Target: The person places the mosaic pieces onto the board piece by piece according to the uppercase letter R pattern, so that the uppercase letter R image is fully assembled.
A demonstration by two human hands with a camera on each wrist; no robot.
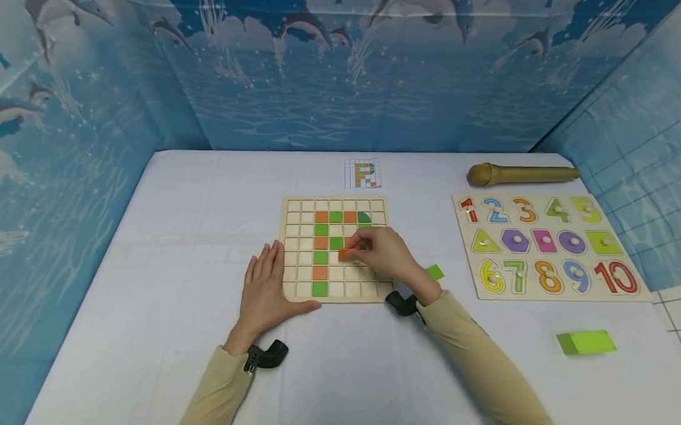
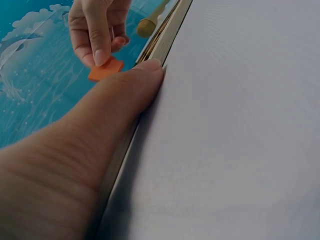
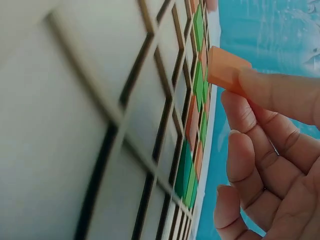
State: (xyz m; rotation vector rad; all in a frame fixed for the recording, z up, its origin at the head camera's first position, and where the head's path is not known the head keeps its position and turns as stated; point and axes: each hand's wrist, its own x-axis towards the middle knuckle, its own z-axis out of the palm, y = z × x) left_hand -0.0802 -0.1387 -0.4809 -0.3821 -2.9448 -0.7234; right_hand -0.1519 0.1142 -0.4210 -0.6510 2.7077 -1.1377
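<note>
An orange square tile [image 3: 227, 70] is pinched between thumb and fingers of my right hand [image 1: 383, 251], just above the wooden grid board [image 1: 292, 293]. My left hand [image 1: 267, 291] lies with straight fingers along the board's left edge, its thumb [image 2: 135, 82] against the near edge. Orange and green tiles [image 1: 321, 257] fill a column and parts of the upper rows in the grid. A dark green rounded tile [image 1: 363, 217] sits at the top right of these. Some cells are hidden under my right hand.
Behind the board lies a small pattern card [image 1: 364, 174] with a letter-like figure. To the right are a number-and-shape puzzle board [image 1: 518, 287], a brown microphone-shaped object [image 1: 522, 174] and a green block [image 1: 586, 342]. A green piece [image 1: 435, 272] shows beside my right wrist.
</note>
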